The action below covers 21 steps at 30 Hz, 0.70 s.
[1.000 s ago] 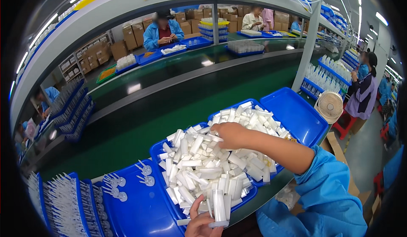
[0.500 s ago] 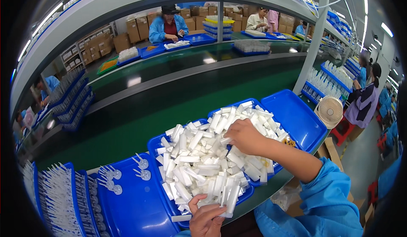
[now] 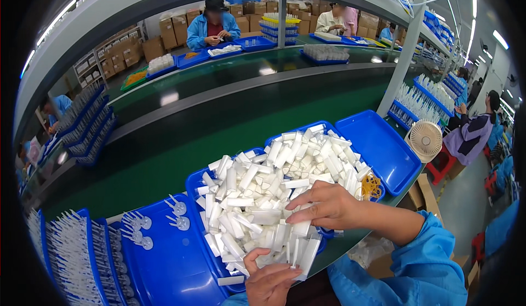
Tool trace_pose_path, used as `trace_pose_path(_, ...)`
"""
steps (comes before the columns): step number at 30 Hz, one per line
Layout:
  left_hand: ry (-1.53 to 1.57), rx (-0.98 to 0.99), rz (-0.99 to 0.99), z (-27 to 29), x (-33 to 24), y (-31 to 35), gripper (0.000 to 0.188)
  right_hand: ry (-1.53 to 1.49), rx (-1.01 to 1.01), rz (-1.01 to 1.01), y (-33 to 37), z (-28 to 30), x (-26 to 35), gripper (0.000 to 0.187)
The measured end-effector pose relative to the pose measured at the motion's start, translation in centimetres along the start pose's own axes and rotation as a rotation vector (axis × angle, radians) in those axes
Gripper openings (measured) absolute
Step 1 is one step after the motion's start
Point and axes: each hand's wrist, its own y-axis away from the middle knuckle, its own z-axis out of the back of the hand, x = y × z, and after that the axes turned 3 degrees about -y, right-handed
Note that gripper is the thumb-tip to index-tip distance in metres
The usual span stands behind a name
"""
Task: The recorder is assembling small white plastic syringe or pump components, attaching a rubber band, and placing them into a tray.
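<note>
My left hand [image 3: 268,285] is closed on clear plastic sleeves [image 3: 310,254] with white pieces in them, at the near edge of the heap. My right hand [image 3: 331,206] hovers palm down over the heap, thumb and forefinger spread, with nothing visible between them. A white piece [image 3: 301,228] lies just under its thumb; whether they touch I cannot tell. The heap of short white three-sided sticks [image 3: 257,188], many in clear wrap, fills two blue trays [image 3: 193,182] side by side.
At left, a blue tray [image 3: 164,262] holds a few clear round-based pronged parts [image 3: 176,207]; stacked trays of similar parts [image 3: 71,246] stand beyond. Yellow rubber bands [image 3: 371,186], another blue tray [image 3: 378,147] and a small fan [image 3: 425,141] are at right. Co-workers sit across the green conveyor [image 3: 230,125].
My right hand has drawn back from the far part of the heap toward my left hand, and its fingers have spread. The left hand keeps its hold on the sleeves.
</note>
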Motion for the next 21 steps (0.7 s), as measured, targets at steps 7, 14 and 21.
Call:
trace_pose_path(7, 0.116, 0.018, 0.11, 0.3, 0.4, 0.7, 0.008, -0.263, 0.133, -0.067, 0.4, 1.0, 1.7, 0.048)
trace_pose_path(14, 0.067, 0.102, -0.074, 0.9, 0.7, 1.3, 0.007, -0.523, 0.339, -0.107, 0.5, 2.3, 3.3, 0.037)
trace_pose_path(21, 0.151, 0.112, -0.347, 0.4, 2.2, 1.4, 0.009, -0.753, 0.4, 0.016, 0.8, 2.6, 4.0, 0.032)
